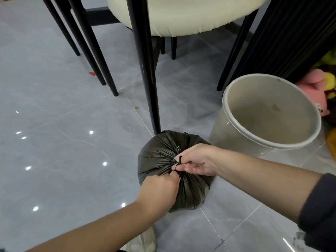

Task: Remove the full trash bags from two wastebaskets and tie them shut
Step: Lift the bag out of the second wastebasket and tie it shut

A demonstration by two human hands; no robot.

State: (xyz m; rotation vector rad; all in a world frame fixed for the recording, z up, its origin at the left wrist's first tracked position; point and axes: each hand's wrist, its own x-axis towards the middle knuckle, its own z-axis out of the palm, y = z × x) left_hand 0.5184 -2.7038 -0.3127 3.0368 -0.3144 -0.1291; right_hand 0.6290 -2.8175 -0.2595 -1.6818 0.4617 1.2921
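A full black trash bag [160, 151] sits on the grey tiled floor, its mouth gathered into a tight bunch at the top. My left hand [160, 190] grips the gathered plastic from below. My right hand [196, 161] pinches a thin twisted strand of the bag at the same bunch, with the strand looped over a finger. Just to the right stands a beige wastebasket [234, 99], tilted toward me, with no bag in it. Only one wastebasket is in view.
A cream-seated chair [181, 17] with black legs [145, 70] stands right behind the bag, one leg touching it. More black legs stand at the upper left. Plush toys [316, 88] lie at the right edge beside a dark ribbed panel [294, 33]. Glossy floor stretches left.
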